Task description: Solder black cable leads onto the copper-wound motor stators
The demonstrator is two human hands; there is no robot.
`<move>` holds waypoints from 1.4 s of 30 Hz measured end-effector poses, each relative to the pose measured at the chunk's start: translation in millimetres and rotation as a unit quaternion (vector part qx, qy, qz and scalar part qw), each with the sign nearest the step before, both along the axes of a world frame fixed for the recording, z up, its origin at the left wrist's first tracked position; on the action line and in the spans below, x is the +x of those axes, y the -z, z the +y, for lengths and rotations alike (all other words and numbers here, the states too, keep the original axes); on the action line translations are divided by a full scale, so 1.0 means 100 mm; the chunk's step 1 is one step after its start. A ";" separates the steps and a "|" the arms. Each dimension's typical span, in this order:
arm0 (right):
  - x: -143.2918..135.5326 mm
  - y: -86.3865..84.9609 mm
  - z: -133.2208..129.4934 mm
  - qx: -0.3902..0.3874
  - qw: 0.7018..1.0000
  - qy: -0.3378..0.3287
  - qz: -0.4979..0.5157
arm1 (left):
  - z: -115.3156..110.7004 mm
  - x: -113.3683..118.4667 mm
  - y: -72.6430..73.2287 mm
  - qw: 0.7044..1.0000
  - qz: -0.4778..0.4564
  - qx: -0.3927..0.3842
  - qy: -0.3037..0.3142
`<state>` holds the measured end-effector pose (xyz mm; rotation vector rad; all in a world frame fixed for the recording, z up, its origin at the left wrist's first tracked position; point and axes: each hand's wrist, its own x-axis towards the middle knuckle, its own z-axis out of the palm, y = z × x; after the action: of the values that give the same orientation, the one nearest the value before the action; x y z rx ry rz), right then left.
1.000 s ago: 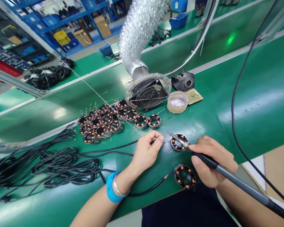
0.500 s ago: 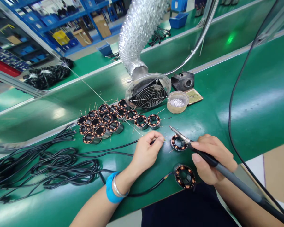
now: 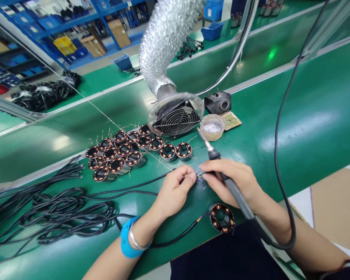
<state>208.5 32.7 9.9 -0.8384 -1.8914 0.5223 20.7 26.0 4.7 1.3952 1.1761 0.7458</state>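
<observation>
Wires [image 3: 200,180] seem pinched by the left hand [image 3: 172,190]; the right hand [image 3: 245,181] clasps a soldering iron [image 3: 239,199]. Near coil [image 3: 230,222] already has a cable [image 3: 189,230]; far coils [image 3: 125,155] show loose ends.

Over the green bench [image 3: 259,140], the left hand [image 3: 175,190] pinches a black cable [image 3: 140,184] near its thin wires [image 3: 199,179]. The right hand [image 3: 239,179] grips a soldering iron [image 3: 214,154], with fingers near these wires. One copper-wound ring [image 3: 221,217] lies nearer to the person; others stand grouped beside a fan [image 3: 177,118].
</observation>
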 end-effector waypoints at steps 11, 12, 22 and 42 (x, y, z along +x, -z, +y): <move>-0.02 0.05 0.03 0.006 0.999 -0.035 -0.030 | 0.00 -0.03 -0.14 0.997 0.062 0.023 0.033; -0.01 0.05 0.02 0.006 0.999 -0.040 -0.032 | 0.00 -0.03 -0.13 0.999 0.037 0.000 0.028; -0.05 0.12 0.03 0.002 0.999 -0.038 0.021 | 0.00 0.07 -0.05 0.950 -0.157 -0.268 -0.015; 0.00 0.22 -0.04 -0.046 0.998 0.038 0.013 | -0.07 0.18 -0.06 0.964 -0.117 -0.206 -0.121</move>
<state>208.4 28.4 -11.9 -0.9557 -1.8165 0.5749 38.9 19.0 10.8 0.8041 1.2406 0.7600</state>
